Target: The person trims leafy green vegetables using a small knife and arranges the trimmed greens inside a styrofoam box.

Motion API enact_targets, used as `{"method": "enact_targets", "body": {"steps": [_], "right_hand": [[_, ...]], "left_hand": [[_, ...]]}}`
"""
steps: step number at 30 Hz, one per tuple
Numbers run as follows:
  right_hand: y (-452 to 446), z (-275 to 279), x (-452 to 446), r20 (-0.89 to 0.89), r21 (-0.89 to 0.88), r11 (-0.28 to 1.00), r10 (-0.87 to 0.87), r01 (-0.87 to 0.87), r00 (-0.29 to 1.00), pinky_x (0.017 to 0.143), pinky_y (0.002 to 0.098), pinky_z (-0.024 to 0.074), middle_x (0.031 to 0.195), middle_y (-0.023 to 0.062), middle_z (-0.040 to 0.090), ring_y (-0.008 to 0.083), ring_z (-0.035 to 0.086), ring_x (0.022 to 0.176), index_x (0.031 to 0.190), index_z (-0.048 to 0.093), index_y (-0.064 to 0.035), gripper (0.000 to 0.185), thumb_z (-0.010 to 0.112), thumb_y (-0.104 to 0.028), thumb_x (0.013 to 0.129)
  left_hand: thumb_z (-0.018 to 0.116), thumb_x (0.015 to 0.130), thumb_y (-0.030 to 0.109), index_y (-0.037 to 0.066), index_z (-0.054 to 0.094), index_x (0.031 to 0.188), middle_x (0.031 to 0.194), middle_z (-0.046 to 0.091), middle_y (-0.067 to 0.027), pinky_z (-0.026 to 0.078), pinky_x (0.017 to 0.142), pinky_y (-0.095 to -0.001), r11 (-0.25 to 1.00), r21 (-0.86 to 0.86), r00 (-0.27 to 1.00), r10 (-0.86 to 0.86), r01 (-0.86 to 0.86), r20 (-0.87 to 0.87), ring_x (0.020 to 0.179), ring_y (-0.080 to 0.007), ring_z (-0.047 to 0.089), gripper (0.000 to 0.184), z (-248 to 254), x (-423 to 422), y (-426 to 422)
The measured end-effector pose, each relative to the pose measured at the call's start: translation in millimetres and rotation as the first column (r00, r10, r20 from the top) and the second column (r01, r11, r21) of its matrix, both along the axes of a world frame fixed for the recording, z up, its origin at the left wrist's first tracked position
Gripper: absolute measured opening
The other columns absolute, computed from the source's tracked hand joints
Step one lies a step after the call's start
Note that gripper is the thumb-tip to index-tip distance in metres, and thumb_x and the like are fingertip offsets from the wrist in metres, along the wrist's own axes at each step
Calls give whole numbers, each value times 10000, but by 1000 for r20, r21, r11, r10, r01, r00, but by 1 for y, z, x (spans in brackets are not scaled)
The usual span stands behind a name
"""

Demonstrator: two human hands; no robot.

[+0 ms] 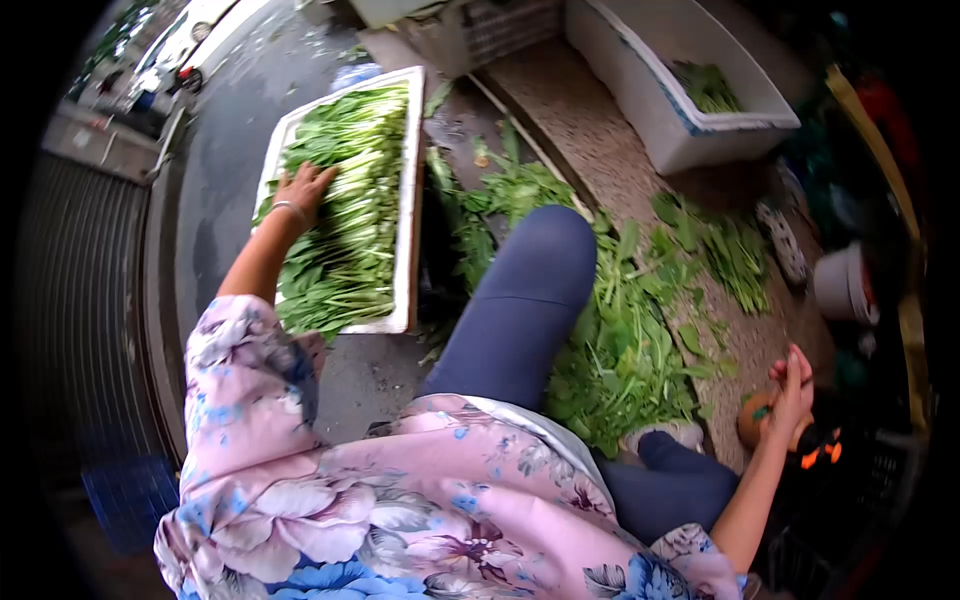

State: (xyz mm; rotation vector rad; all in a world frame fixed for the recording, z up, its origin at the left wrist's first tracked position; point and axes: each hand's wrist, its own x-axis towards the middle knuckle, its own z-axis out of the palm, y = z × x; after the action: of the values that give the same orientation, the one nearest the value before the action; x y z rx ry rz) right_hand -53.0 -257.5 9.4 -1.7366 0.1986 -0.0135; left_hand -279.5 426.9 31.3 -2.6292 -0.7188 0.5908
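Observation:
My left hand (pixel 305 192) lies on the leafy greens (pixel 350 190) packed in rows in a white foam box (pixel 411 200), at the left. Its fingers are spread over the leaves, near the pale stems, and a bracelet circles the wrist. Off to the right, my right hand (pixel 792 385) is raised over a round orange-brown object (pixel 752 418), with its fingers bent together. Whether anything is between those fingers is too small to make out. Loose leaves (pixel 620 340) are heaped on the ground between the hands, beside my legs.
A deep white foam box (pixel 640 95) with a few greens stands at the upper right. A small bunch of greens (pixel 738 262) lies on the stone step (pixel 560 100). Near it are a patterned shoe (pixel 783 240) and a pale bucket (pixel 840 285). A blue crate (pixel 128 500) sits lower left.

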Motion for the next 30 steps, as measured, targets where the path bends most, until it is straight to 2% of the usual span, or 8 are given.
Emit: {"method": "enact_targets", "body": {"steps": [4,8,10,15,21,23,26,30], "right_hand": [[7,-3,-9,38,33,998,58,-59,998,618,218,451,758,41,576,94,541,682,1024,579,-3,199,541,-119,867],[12,5,-12,-110,-142,978,136,-151,985,542,224,438,702,18,586,83,529,602,1015,607,-51,185,533,-141,872],[4,-14,-10,-121,-195,962,170,-191,978,527,237,432,678,27,589,90,527,581,1019,614,-68,194,549,-159,861],[10,-4,-23,-260,-641,695,202,-325,944,535,300,421,606,90,561,147,526,541,1019,625,-87,258,611,-216,796],[-23,-54,-6,-430,-534,715,230,-451,873,532,298,431,654,56,607,119,539,555,918,639,-56,197,611,-202,788],[-44,-79,13,-583,-398,765,215,-506,783,542,295,437,657,62,610,126,540,535,847,632,-56,166,602,-207,783],[-57,-117,73,-530,-480,762,143,-435,836,547,312,444,644,46,610,162,556,524,781,610,-39,169,582,-206,788],[-49,-172,152,-428,-646,692,20,-321,904,603,303,488,789,62,618,161,597,647,977,569,-33,223,603,-184,816]], "left_hand": [[876,297,292,201,108,1409,1443,171,-128,155,1005,-619,989,104,931,136,-106,-339,1352,-323,54,1355,27,49,3],[779,557,207,176,327,1337,1395,291,-104,129,1074,-501,976,21,975,-217,219,-52,1343,-287,140,903,77,123,-131],[725,654,165,168,381,1295,1361,348,-83,153,1081,-460,854,-64,826,-476,516,301,1325,-254,209,727,83,150,-197],[648,758,278,165,389,1290,1320,409,-89,184,1080,-438,468,-226,516,-711,854,478,1287,-242,297,603,77,211,-338],[632,750,288,123,435,1244,1106,560,-116,343,960,-431,309,-556,602,-636,772,482,1053,-274,527,557,-7,273,-412],[626,753,253,88,456,1208,1054,582,-135,376,928,-425,521,-480,470,-851,706,-232,995,-292,564,513,-30,280,-426],[614,769,302,103,396,1281,1089,558,-143,386,921,-390,391,-752,552,-833,531,-43,996,-305,554,591,-28,288,-430],[610,777,311,96,355,1307,1109,542,-132,388,918,-410,243,-600,469,-846,762,254,1039,-270,535,626,-36,284,-432]]}}
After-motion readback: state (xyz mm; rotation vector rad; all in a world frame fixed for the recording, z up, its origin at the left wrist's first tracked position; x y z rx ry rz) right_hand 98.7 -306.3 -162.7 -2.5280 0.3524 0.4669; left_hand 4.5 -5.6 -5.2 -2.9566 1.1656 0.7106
